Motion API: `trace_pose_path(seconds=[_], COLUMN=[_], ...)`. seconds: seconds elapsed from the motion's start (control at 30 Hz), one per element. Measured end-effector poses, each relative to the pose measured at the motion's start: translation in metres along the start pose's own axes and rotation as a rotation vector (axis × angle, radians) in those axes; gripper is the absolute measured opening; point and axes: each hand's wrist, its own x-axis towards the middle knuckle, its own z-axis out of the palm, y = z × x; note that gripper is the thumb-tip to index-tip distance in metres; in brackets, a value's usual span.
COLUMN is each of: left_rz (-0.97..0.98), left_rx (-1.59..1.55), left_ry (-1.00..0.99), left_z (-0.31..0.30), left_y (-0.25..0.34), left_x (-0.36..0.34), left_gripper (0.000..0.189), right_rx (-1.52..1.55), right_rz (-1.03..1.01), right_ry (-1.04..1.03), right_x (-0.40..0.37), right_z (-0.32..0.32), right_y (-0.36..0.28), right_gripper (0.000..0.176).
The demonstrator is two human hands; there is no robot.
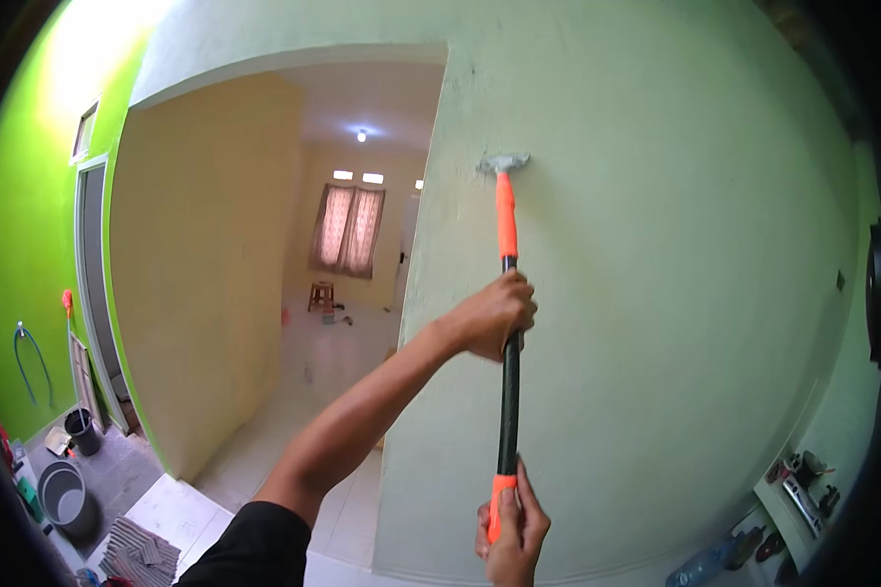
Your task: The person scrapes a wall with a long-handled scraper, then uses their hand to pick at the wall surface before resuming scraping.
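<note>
A long scraper pole, black with orange parts at its top and bottom, stands nearly upright in front of the pale green wall. Its grey, crusted head is against the wall, right of the doorway's upper corner. My left hand is wrapped round the black shaft below the upper orange part. Lower down, my right hand grips the orange end of the pole. Rough marks show on the wall near the head.
A wide doorway opens to a room with a curtained window and a stool. Grey tub, black bucket and striped cloth lie lower left. A shelf and plastic bottle are lower right.
</note>
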Motion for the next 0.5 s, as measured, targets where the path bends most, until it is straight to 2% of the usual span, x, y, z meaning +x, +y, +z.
trace_pose_path(seconds=[0.1, 0.2, 0.3, 0.33, 0.43, 0.47, 0.5], left_rz=[-0.033, 0.002, -0.068, -0.045, -0.069, -0.012, -0.042], left_rx=[0.018, 0.009, 0.042, 0.174, 0.333, 0.209, 0.213], left_ry=[-0.103, 0.000, -0.076, -0.120, -0.208, -0.071, -0.141], left_z=[-0.003, 0.002, 0.000, 0.007, 0.003, 0.000, -0.013], left_y=[-0.003, -0.004, -0.004, -0.014, -0.014, -0.019, -0.015], left_x=[0.000, 0.004, 0.004, 0.005, 0.008, 0.013, 0.020], left_gripper=[0.023, 0.021, 0.021, 0.018, 0.010, 0.009, 0.008], right_rx=[0.032, 0.035, -0.026, -0.065, -0.033, -0.023, -0.017], right_rz=[-0.003, 0.019, -0.037, -0.046, 0.112, 0.125, 0.094], right_ry=[-0.001, -0.004, 0.042, 0.046, 0.028, -0.008, -0.011], right_x=[0.008, 0.013, 0.031, 0.039, 0.034, 0.028, 0.031], right_z=[-0.006, -0.004, -0.015, -0.021, -0.012, -0.006, -0.005], right_y=[0.008, 0.000, 0.005, 0.013, -0.003, -0.008, -0.018], right_gripper=[0.046, 0.046, 0.047, 0.048, 0.048, 0.048, 0.048])
